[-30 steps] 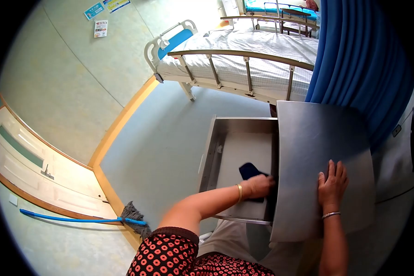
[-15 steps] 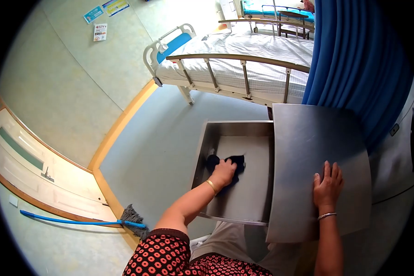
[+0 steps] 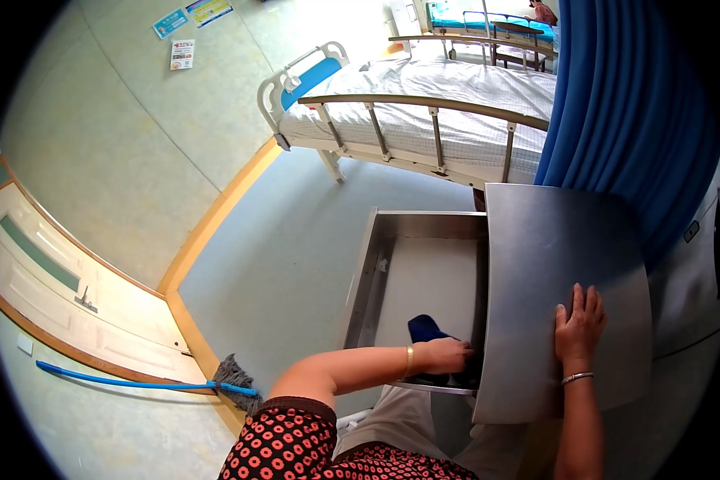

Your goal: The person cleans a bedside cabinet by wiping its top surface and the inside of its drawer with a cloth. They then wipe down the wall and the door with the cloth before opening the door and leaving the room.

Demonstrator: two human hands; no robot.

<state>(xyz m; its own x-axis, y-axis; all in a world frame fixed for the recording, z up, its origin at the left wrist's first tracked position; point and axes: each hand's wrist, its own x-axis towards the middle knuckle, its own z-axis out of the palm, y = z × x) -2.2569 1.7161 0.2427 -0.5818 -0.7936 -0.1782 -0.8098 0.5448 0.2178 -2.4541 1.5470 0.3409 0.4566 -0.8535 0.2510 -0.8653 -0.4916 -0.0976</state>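
Left hand (image 3: 442,356) and navy cloth (image 3: 426,327) shifted rightward across the steel drawer (image 3: 428,276) to its near right corner. Fingers (image 3: 458,347) grasp the cloth; its free end slants forward-left from them (right hand (image 3: 580,330), farther, lies flat on the cabinet top (image 3: 548,248)).

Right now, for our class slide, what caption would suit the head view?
Left hand holding a dark cloth inside an open drawer, right hand resting on the metal cabinet top.

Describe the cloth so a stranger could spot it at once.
Find the metal cabinet on the right, with its drawer pulled open. Inside, partly under the left hand, is the cloth, dark blue against the drawer's pale floor.
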